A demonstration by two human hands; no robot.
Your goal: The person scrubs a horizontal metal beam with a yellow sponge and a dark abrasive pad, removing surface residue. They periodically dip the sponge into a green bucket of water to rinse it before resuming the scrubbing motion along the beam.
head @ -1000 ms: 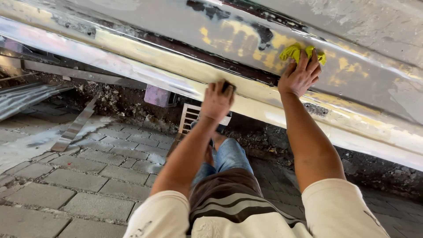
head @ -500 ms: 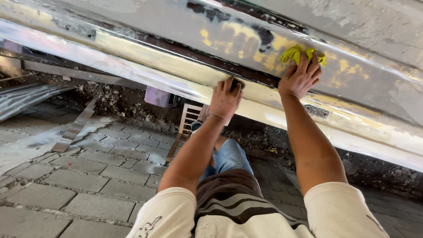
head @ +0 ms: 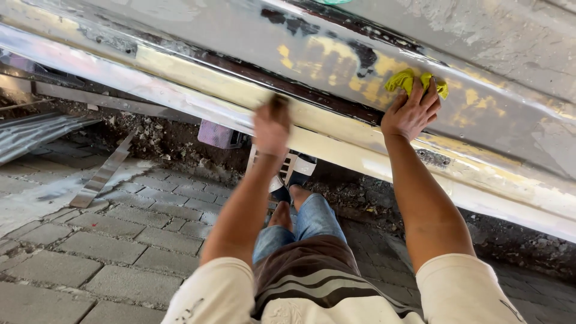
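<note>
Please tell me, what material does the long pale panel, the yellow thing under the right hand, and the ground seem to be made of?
Long panel: probably sheet metal, glossy where it reflects light, with pale filler or primer patches and dark bare spots. Yellow thing: looks like soft cloth, crumpled under the right hand. Ground: grey paving blocks, likely concrete, matte with visible joints. The left hand grips a small dark item; its material is unclear.

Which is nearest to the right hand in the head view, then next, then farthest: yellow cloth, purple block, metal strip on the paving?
1. Yellow cloth: under the right hand, pressed on the long metal panel.
2. Purple block: lower left, under the panel, past the left hand.
3. Metal strip: far left, lying on the paving.
</note>
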